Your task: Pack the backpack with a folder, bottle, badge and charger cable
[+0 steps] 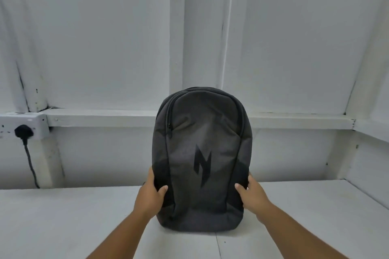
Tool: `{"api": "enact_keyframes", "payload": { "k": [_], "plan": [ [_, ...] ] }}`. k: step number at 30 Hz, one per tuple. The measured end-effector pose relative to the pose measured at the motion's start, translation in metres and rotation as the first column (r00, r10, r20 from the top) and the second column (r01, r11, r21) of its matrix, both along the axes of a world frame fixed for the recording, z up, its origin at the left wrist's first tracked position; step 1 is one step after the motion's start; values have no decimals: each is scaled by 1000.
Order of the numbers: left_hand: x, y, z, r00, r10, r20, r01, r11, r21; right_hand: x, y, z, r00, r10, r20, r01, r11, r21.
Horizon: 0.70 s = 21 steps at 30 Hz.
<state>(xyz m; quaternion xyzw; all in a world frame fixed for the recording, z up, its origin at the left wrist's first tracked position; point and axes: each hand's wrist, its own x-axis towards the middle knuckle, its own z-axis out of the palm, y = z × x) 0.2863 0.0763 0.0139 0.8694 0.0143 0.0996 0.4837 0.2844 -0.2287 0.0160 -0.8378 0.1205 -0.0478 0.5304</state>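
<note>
1. Head view, bag: the backpack [202,160] is stood upright on the white table [63,216], base down, logo side toward the camera, close in front of the wall [105,48]; this posture is judged to keep the top zips reachable for loading.
2. Head view, hands: the left hand [150,193] is closed on the bag's left lower side, thumb across the front panel; the right hand [251,193] is closed on the right lower side in the same manner; the paired side grip is judged to steady the soft shell against slumping.
3. Head view, zips: both zips appear shut; no packing is judged to have begun.
4. Head view, contents: the folder, bottle, badge and cable are not in view; their location cannot be told.
5. Head view, surroundings: a plug [23,131] is seated in a wall socket [31,125] at the left, well apart from the bag.
</note>
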Motion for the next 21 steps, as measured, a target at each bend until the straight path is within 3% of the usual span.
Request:
{"api": "enact_keyframes", "payload": {
  "k": [9,15,21],
  "plan": [
    [10,4,5,994,-70,-84,62,994,-90,-4,7,-6,997,-21,-68,21,1000,-2],
    [-19,2,35,992,-86,-93,82,996,-42,-9,1,26,998,24,60,-19,996,-83],
    [-73,-15,67,998,-65,9,66,996,-63,-25,-3,46,984,101,144,-84,989,-118]
  ]
}}
